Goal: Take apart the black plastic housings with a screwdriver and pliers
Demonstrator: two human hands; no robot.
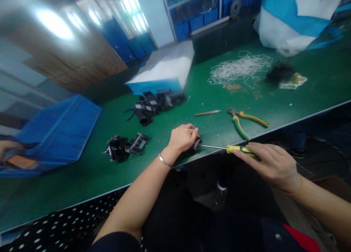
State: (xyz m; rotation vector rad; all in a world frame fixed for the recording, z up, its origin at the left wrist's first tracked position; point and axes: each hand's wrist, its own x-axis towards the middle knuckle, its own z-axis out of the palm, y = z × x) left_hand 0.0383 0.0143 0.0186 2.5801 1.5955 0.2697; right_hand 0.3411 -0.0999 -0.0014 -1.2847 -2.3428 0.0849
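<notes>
My left hand (pixel 184 138) is closed over a small black part (pixel 196 144) at the front edge of the green bench; most of the part is hidden under the fingers. In my right hand (pixel 271 164) is a screwdriver (pixel 230 149) with a yellow and black handle, held level just off the bench edge. Its thin shaft points left, and the tip meets the black part. Beyond the hands lie pliers (pixel 238 124) with green and yellow handles, their jaws apart, and a slim grey pointed rod (pixel 207 113).
Black assemblies (pixel 117 148) sit to the left, with more black parts (pixel 156 104) behind. Farther back are a white and blue box (pixel 164 65), a heap of bent white wires (pixel 238 69) and a large bag (pixel 293 22). Another person's hand (pixel 9 149) is beside a blue bin (pixel 60 131).
</notes>
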